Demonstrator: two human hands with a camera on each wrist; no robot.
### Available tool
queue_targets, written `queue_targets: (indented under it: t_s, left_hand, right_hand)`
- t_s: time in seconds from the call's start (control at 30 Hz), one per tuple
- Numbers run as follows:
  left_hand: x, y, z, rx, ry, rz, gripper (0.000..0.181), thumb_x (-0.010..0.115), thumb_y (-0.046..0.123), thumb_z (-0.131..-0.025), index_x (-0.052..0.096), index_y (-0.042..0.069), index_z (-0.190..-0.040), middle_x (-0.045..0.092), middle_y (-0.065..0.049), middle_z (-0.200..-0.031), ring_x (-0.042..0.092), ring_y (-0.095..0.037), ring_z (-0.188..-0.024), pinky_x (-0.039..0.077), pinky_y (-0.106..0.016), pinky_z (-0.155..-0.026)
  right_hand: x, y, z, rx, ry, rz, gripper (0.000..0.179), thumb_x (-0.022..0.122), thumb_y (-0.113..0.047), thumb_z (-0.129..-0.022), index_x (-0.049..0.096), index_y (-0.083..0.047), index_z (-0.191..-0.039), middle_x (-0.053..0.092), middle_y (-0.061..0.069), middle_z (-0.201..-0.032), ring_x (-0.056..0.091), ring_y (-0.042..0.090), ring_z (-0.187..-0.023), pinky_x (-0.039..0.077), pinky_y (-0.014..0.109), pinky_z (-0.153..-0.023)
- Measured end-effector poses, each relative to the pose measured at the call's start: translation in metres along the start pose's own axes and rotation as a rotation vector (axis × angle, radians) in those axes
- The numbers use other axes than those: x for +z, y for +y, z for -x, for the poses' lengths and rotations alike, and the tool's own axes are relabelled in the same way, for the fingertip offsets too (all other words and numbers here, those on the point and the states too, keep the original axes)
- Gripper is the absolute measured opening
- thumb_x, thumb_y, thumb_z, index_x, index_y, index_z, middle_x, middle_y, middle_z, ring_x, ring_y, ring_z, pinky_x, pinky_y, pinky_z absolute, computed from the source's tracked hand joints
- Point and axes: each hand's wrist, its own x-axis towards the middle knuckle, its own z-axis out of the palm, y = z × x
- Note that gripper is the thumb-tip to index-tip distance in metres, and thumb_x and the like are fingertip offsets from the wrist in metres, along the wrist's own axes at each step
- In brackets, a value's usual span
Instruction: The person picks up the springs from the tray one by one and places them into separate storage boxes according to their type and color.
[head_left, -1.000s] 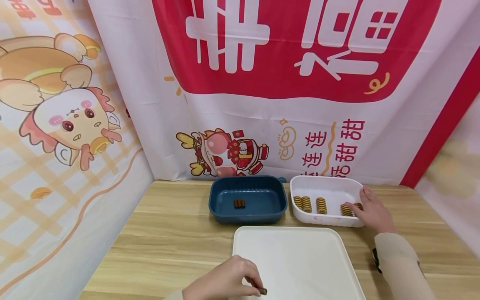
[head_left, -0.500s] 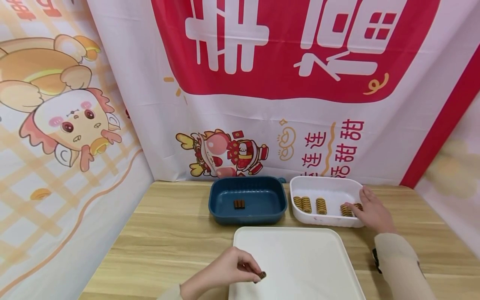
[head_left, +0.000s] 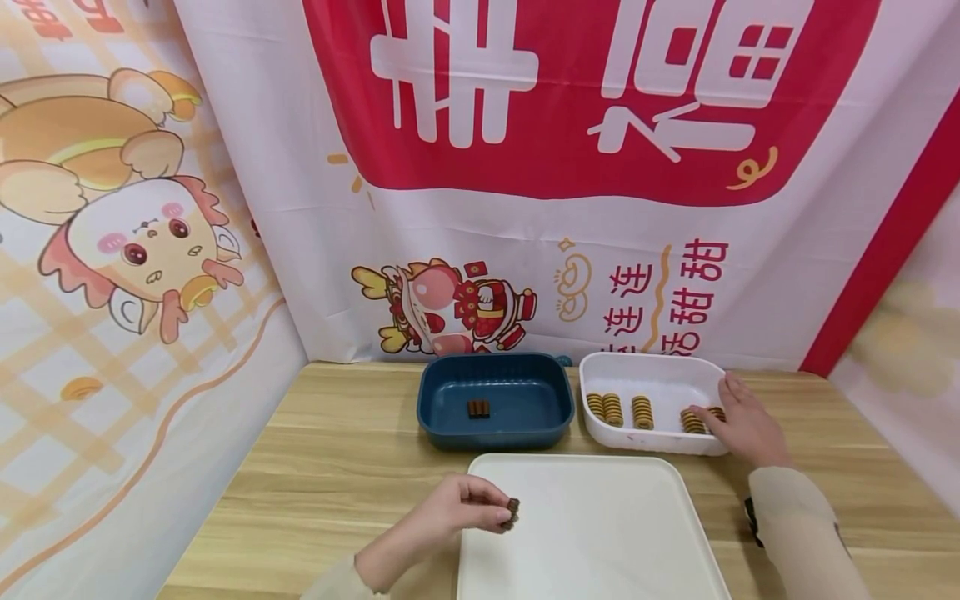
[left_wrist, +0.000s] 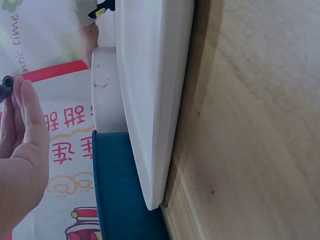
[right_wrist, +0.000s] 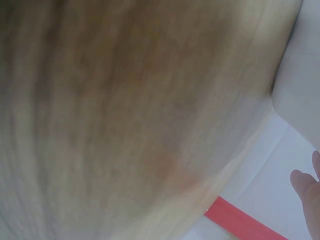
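Observation:
My left hand (head_left: 467,510) pinches a short dark brown wafer roll (head_left: 511,515) between thumb and fingertips, over the left part of the cream tray (head_left: 600,533). In the left wrist view the wafer roll (left_wrist: 6,86) shows a hollow, tube-like end. Resting on the right end of the white box (head_left: 654,442) is my right hand (head_left: 748,425), fingers extended along the rim and thumb reaching inside near the sandwich cookies (head_left: 692,421). The right wrist view catches only some of its fingertips (right_wrist: 296,179) at the edge.
Left of the white box stands a dark blue box (head_left: 495,437) with several dark brown wafer rolls (head_left: 478,408) in it. Cookie rows (head_left: 642,412) line the white box. Both stand on the wooden table (head_left: 337,467), before a printed cloth (head_left: 315,250).
My left hand has moved away from me and slightly left over the tray, turning the wafer roll more upright. The right hand stays at the white box.

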Motion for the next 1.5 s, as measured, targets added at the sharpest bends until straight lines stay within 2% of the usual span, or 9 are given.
queue_targets:
  t_s: [0.1,0.23,0.33,0.47,0.63,0.93,1.17,1.5]
  left_hand:
    - [-0.003,0.000,-0.002,-0.005,0.035,0.045,0.026,0.064,0.004,-0.090,0.062,-0.017,-0.107,0.070,-0.013,-0.097,0.067,-0.013,-0.083,0.054,-0.035,-0.081]
    - [-0.008,-0.001,-0.005,0.024,0.061,0.146,0.018,0.061,-0.001,-0.090,0.064,-0.013,-0.102,0.070,-0.013,-0.096,0.067,-0.014,-0.083,0.054,-0.033,-0.080]
    - [-0.012,-0.001,-0.007,0.052,0.069,0.220,0.010,0.060,-0.001,-0.090,0.068,-0.003,-0.096,0.070,-0.010,-0.094,0.067,-0.014,-0.084,0.054,-0.032,-0.080]
    - [-0.019,0.000,-0.009,0.075,0.084,0.272,0.012,0.060,0.000,-0.091,0.069,0.007,-0.091,0.071,-0.006,-0.093,0.067,-0.013,-0.087,0.053,-0.031,-0.081]
    - [-0.027,0.000,-0.013,0.085,0.110,0.303,0.017,0.056,0.000,-0.093,0.070,0.010,-0.091,0.070,-0.003,-0.092,0.067,-0.012,-0.087,0.053,-0.030,-0.083]
    - [-0.035,0.002,-0.014,0.105,0.100,0.358,0.023,0.051,0.000,-0.096,0.071,0.012,-0.091,0.070,-0.002,-0.094,0.066,-0.011,-0.086,0.052,-0.028,-0.084]
    - [-0.043,0.007,-0.018,0.086,0.154,0.370,0.021,0.052,0.003,-0.097,0.070,0.011,-0.090,0.069,-0.004,-0.094,0.065,-0.012,-0.087,0.052,-0.028,-0.085]
    - [-0.056,0.014,-0.028,0.129,0.198,0.369,0.025,0.050,0.002,-0.098,0.071,0.010,-0.089,0.070,-0.004,-0.094,0.066,-0.013,-0.087,0.052,-0.028,-0.085]
  right_hand:
    - [0.000,0.000,0.000,-0.002,0.008,0.002,0.090,0.042,-0.056,-0.095,0.022,0.021,-0.139,0.016,0.038,-0.147,0.016,0.051,-0.136,0.018,0.063,-0.105]
    - [-0.001,-0.001,0.001,-0.005,0.015,-0.006,0.090,0.043,-0.055,-0.096,0.022,0.021,-0.139,0.016,0.038,-0.147,0.015,0.051,-0.136,0.019,0.063,-0.105]
    - [-0.002,-0.003,0.002,-0.004,0.012,-0.018,0.089,0.043,-0.054,-0.095,0.021,0.020,-0.139,0.015,0.038,-0.147,0.014,0.050,-0.136,0.018,0.062,-0.105]
    - [-0.001,-0.002,0.002,-0.003,0.011,-0.024,0.090,0.043,-0.055,-0.095,0.020,0.020,-0.140,0.014,0.038,-0.147,0.014,0.051,-0.136,0.018,0.062,-0.106]
    - [0.000,0.000,0.001,-0.004,0.013,-0.017,0.090,0.042,-0.055,-0.096,0.019,0.020,-0.140,0.014,0.039,-0.147,0.014,0.051,-0.136,0.017,0.063,-0.105]
    - [0.000,-0.001,0.001,-0.008,0.012,-0.022,0.090,0.044,-0.054,-0.095,0.020,0.020,-0.139,0.015,0.038,-0.147,0.014,0.051,-0.136,0.018,0.062,-0.105]
    - [0.001,0.000,0.001,-0.009,0.019,-0.013,0.089,0.044,-0.053,-0.096,0.022,0.020,-0.139,0.016,0.038,-0.147,0.014,0.050,-0.136,0.018,0.062,-0.105]
    - [0.000,-0.001,0.001,-0.001,0.014,0.002,0.090,0.043,-0.055,-0.095,0.022,0.021,-0.139,0.017,0.038,-0.147,0.016,0.051,-0.135,0.018,0.063,-0.105]
